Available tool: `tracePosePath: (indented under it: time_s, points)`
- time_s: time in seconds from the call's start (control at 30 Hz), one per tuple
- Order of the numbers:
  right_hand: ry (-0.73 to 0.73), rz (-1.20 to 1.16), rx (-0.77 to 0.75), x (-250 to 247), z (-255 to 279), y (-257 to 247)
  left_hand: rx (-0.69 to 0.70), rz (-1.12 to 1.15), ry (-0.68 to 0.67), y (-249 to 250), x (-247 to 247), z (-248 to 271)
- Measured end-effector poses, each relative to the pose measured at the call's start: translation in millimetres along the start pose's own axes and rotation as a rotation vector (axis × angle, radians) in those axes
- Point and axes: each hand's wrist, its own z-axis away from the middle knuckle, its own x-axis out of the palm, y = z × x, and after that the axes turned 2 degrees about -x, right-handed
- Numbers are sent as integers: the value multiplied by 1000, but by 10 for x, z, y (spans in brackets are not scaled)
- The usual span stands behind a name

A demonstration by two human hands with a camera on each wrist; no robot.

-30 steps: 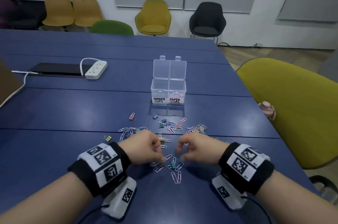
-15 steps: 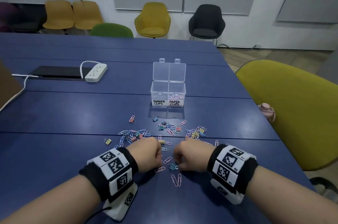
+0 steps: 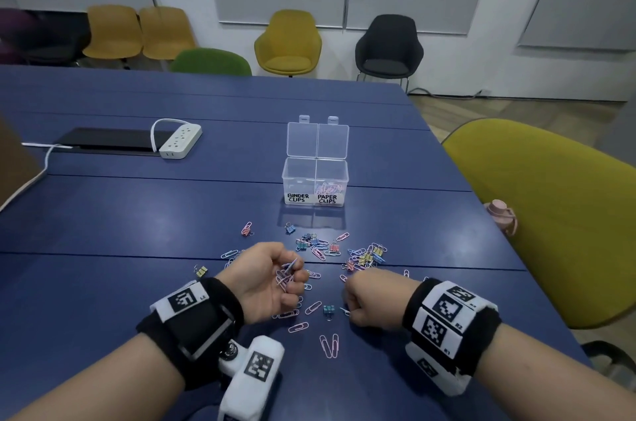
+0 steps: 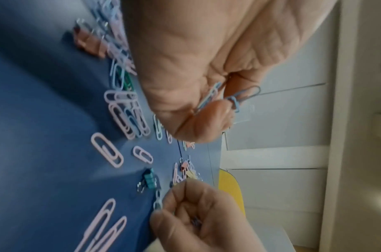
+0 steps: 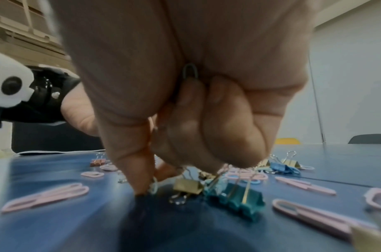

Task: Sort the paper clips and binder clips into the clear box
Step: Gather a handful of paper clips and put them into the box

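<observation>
Left hand [image 3: 266, 277] now palm-up with paper clips [image 3: 285, 274], above blue table [image 3: 137, 214].

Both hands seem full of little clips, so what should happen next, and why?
Probably the right hand should lift the small paper clip it pinches at the table. The left hand already holds a bunch of paper clips, and the clear box stands open farther back, its PAPER CLIPS side partly filled.

We've got a big blue table [image 3: 103, 221] here: loose paper clips [image 3: 328, 346] and binder clips [image 3: 329, 309] scattered everywhere, clear box [image 3: 315, 181] behind them, power strip [image 3: 179, 140] far left.
</observation>
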Motion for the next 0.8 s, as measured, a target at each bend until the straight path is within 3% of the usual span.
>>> tracePosePath:
  time_s: [0.13, 0.2, 0.27, 0.33, 0.43, 0.5, 0.6, 0.8]
  points:
    - [87, -194, 40, -83, 42, 47, -5, 87, -27, -18, -26, -41]
    - [126, -620, 81, -133, 75, 78, -1, 106, -27, 20, -31, -50]
    - [101, -1248, 110, -153, 99, 136, 3, 53, -3, 56, -12, -53]
    - [39, -1729, 63, -162, 118, 204, 14, -133, 46, 78, 3, -50]
    - [69, -2069, -26, -162, 97, 279, 16, -614, 72, 154, 45, -38]
    - [143, -2145, -24, -148, 61, 308, -11, -834, 65, 249, 53, -42]
    - [227, -2135, 84, -127, -23, 366, 1, -948, 55, 464, 55, -114]
    - [307, -1722, 194, -238, -218, 432, 140, -698, 112, 961, 276, -437]
